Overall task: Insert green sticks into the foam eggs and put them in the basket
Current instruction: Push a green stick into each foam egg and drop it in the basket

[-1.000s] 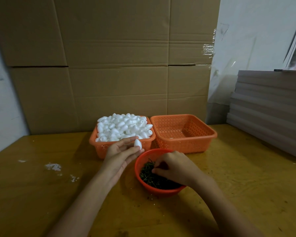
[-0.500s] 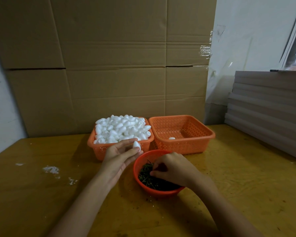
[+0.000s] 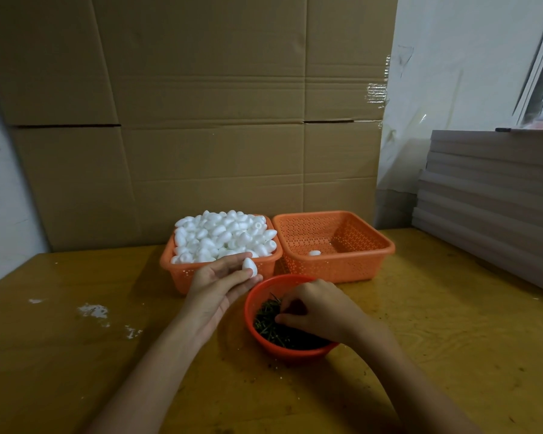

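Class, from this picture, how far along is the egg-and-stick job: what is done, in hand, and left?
Done: one lone egg lies in the right basket, its stick not discernible. In hand: the left hand pinches a held egg while the right hand digs among green sticks in the red bowl. Left: the left basket, heaped with foam eggs.

I see two baskets side by side on the bench (image 3: pixel 452 339), with the cardboard wall (image 3: pixel 201 120) right behind them. The left basket (image 3: pixel 176 270) is heaped with foam eggs (image 3: pixel 223 236). The right basket (image 3: pixel 358 267) has a single egg (image 3: pixel 314 253) in it. The bowl (image 3: pixel 282 352) of sticks (image 3: pixel 267 321) sits in front of both. The left hand (image 3: pixel 217 286) holds an egg (image 3: pixel 250 266) before the left basket. The right hand (image 3: pixel 320 311) pinches sticks in the bowl. A stack of boards (image 3: pixel 489 189) lies far right.
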The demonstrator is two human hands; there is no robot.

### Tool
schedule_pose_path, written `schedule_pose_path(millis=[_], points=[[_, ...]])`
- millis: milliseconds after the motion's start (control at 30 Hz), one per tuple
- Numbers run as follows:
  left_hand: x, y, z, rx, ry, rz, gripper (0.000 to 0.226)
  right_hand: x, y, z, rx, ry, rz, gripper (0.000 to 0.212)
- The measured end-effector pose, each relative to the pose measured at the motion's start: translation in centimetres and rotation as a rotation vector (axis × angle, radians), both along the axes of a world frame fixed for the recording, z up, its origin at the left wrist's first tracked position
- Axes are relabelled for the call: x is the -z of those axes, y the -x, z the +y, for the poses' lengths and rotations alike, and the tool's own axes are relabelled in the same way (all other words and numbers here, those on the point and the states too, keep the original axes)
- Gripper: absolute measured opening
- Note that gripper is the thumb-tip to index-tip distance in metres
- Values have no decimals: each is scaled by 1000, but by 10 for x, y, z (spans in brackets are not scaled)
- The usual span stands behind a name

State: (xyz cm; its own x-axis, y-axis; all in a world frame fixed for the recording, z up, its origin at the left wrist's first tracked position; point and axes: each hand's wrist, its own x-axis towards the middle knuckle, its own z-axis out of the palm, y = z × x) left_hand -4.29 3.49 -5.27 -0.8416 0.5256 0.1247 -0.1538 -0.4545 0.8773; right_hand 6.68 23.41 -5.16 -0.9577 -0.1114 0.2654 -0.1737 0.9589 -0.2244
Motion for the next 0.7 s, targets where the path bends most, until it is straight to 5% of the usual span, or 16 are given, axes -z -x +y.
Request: schedule_pose_path(millis=[700], points=[[2,1,-1,-12,11,8,46,-2,-1,-2,11,7,-10,17]])
